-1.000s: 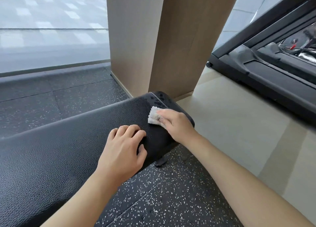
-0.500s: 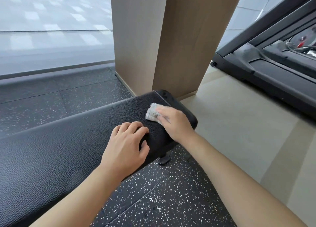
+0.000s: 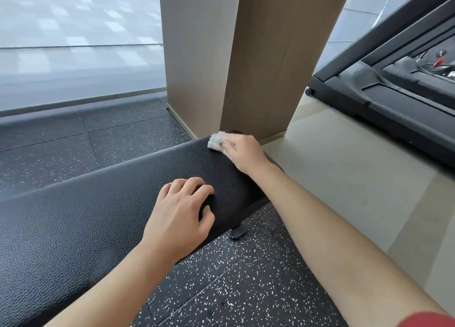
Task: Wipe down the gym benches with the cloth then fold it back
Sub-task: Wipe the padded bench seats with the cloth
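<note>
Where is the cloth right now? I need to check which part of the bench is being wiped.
The cloth is under the right hand at the bench's far end, just before the wooden column.

**One head-worn view, looking down along the bench**

A single wide-angle camera sits on the person's head, facing forward and down. It looks close over the black padded bench (image 3: 103, 203), which runs from lower left towards the wooden pillar (image 3: 236, 56). Both forearms reach in from the bottom edge (straight lines bow near the borders). No second view shares the scene.
</note>
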`<state>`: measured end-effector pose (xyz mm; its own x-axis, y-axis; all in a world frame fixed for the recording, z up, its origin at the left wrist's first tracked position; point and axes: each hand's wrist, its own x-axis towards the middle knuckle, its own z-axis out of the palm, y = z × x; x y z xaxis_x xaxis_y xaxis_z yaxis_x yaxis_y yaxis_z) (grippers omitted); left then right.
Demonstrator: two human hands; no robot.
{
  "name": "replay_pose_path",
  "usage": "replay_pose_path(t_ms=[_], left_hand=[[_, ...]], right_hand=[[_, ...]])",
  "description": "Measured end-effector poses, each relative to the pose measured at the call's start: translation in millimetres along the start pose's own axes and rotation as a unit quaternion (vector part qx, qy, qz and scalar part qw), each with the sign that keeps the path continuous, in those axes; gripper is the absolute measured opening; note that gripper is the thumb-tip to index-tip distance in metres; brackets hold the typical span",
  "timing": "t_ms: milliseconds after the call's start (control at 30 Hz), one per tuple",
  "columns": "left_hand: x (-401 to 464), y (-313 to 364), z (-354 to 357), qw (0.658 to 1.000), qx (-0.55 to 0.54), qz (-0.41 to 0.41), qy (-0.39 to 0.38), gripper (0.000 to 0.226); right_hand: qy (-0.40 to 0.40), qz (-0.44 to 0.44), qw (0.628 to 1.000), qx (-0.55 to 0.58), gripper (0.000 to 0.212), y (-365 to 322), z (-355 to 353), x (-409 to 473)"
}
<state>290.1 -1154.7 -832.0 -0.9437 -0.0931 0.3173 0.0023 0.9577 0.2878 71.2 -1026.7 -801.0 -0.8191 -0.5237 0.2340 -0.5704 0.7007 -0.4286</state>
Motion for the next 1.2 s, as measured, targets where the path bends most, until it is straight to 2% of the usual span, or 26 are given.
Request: replay_pose_path(t_ms=[67,167,300,400,567,667,867,1200], left_hand=[[0.5,0.4,-0.1,1.000,0.001,0.001,-0.001,0.033],[0.9,-0.3,-1.3,1.000,-0.001,0.001,-0.005,0.033],[-0.5,0.3,-2.0,1.000,-0.001,0.004,-0.002,0.033],[-0.2,0.3,-0.7,1.000,0.000,0.009,-0.001,0.033],[0.2,0.6,-0.7,1.000,0.006,0.016,0.004,0.032],[0.4,0.9,-1.3,1.000,0.004,0.013,0.006,0.031],[1.5,1.9,-3.6,1.000,-0.010,0.005,-0.002,0.032],[62.1,16.1,0.5,0.999,-0.020,0.003,-0.046,0.040]], right_hand=[[-0.020,0.018,0.999,-0.024,0.021,-7.9,5.7,29.4],[-0.008,0.022,1.000,-0.020,0.022,-16.9,9.3,35.3],[0.019,-0.005,1.000,0.011,0.031,-12.5,4.9,-15.7],[0.027,-0.036,0.999,0.026,0.024,-7.7,-6.9,-70.8],[0.020,-0.092,0.995,-0.013,0.028,2.5,-24.1,-120.2],[0.023,-0.080,0.997,0.002,0.032,-1.5,-27.9,-124.9],[0.086,-0.067,0.994,0.009,0.021,-9.9,-5.5,-121.5],[0.101,-0.049,0.993,0.027,0.016,45.8,-31.0,-115.6]])
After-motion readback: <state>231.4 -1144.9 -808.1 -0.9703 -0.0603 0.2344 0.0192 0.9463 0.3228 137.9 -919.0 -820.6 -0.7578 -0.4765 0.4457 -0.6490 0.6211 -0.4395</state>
